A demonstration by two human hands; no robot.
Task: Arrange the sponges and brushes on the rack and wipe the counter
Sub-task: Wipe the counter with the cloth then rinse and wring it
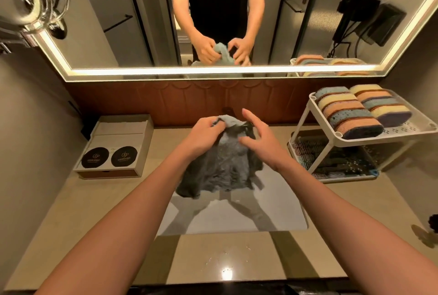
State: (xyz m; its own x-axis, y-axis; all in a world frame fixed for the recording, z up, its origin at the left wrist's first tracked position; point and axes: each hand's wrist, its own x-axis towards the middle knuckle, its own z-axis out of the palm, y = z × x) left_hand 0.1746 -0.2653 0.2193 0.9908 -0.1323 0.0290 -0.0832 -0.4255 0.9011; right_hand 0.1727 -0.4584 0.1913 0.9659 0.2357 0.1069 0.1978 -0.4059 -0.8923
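A person stands at a worktop (106,200) with a sink (237,214) in the middle of the frame. Both hands are up over the sink, in the middle of the frame, and they hold a grey-blue cloth (220,166).

The left hand (203,133) has its fingers curled and pinches the top edge of the cloth. The right hand (258,136) is just beside it. Its first finger sticks out straight toward the top of the frame. Its thumb and other fingers are bent and seem to pinch a fold of the cloth.

The cloth hangs down from the hands in a crumpled bunch. Its long way runs from the hands down toward the bottom of the frame. Its low end hangs over the sink. I cannot tell if it touches the sink.

A white rack (310,109) with 2 shelves stands on the worktop at the right of the frame. The sponges (350,114) are on the top shelf in 2 rows, packed side by side. They are blue, yellow, orange and purple. Each row runs from the upper left down to the lower right, and each sponge lies across its row. The low shelf holds dark things (331,154) that are hard to make out.

A flat box (113,145) with 2 black round lids sits on the worktop at the left. A big mirror (142,22) with a lit edge fills the top of the frame and shows the hands and the cloth.
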